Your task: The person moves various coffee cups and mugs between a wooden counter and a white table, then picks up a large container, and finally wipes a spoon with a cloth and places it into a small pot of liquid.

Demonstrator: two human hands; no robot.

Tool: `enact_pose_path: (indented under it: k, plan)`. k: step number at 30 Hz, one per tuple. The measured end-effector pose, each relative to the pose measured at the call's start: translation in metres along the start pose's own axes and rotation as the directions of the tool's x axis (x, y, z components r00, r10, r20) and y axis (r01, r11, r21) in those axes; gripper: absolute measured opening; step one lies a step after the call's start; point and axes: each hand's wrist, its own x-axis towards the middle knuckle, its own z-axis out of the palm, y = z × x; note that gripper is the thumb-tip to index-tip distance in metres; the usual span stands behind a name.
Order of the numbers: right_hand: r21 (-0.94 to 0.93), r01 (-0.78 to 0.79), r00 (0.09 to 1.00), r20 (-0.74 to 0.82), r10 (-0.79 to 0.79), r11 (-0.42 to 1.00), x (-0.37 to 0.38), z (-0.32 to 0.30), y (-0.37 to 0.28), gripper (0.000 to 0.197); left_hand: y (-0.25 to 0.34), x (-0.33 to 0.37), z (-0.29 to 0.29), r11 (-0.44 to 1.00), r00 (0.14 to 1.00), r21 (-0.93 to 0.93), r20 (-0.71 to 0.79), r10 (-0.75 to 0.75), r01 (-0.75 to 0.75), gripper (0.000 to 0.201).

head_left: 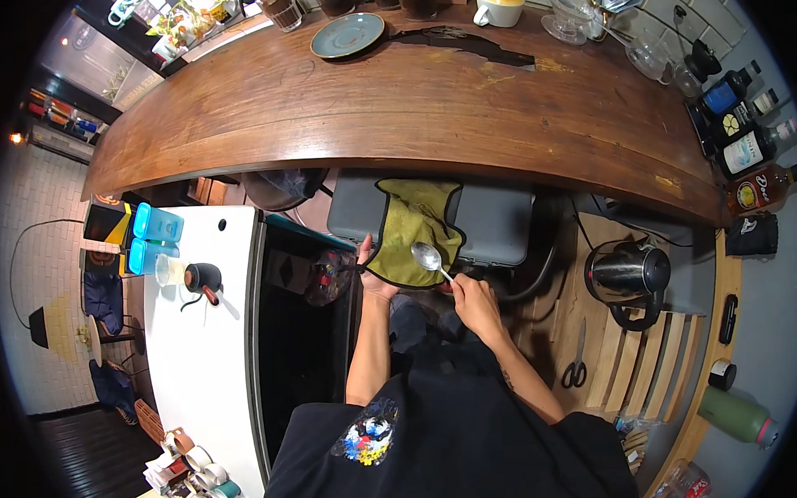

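Observation:
My right hand point(476, 306) is closed around the handle of a metal spoon point(426, 255), its bowl lying over an olive-green cloth point(408, 209) with dark edging. The left side of that cloth is held by my left hand point(375, 278); its thumb shows at the edge, while the other fingers are hidden beneath the fabric. Spread out below the counter's edge, the cloth hangs in front of a grey bin-like box point(494, 224).
A curved wooden counter point(464, 115) spans the far side, carrying a blue-grey plate point(347, 36) and a cup of coffee point(498, 5). At left is a white worktop point(195, 344). A steel kettle point(628, 280) and scissors point(578, 357) are at right, below several bottles point(751, 153).

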Motion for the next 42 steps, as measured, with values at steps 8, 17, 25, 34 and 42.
enact_pose_path:
  k: [8,17,25,34,42]
  plan:
    - [0.113,0.008,0.996,-0.089,0.002,0.994,0.007,-0.002,-0.014,0.019,0.003,-0.005,-0.063,0.969,0.971,0.246,-0.221,0.093,-0.037,0.054]
    - [-0.131,0.034,0.996,-0.074,-0.044,0.991,0.015,0.008,-0.023,0.022,-0.025,0.025,-0.008,0.679,0.928,0.733,-0.233,0.289,-0.027,0.017]
    - [-0.241,0.056,0.996,-0.058,-0.072,0.969,0.021,-0.001,-0.040,0.020,-0.031,0.047,0.007,-0.108,0.764,0.993,0.034,0.644,0.047,0.021]
    - [-0.262,-0.005,0.999,-0.051,-0.009,0.965,0.022,-0.013,-0.036,0.016,-0.035,0.079,-0.019,-0.100,0.709,0.985,-0.032,0.705,0.144,0.050]
    - [-0.098,-0.171,0.974,-0.170,0.153,0.980,-0.010,-0.074,0.005,0.020,0.078,0.076,-0.011,0.263,0.774,0.964,-0.144,0.616,-0.031,0.043]
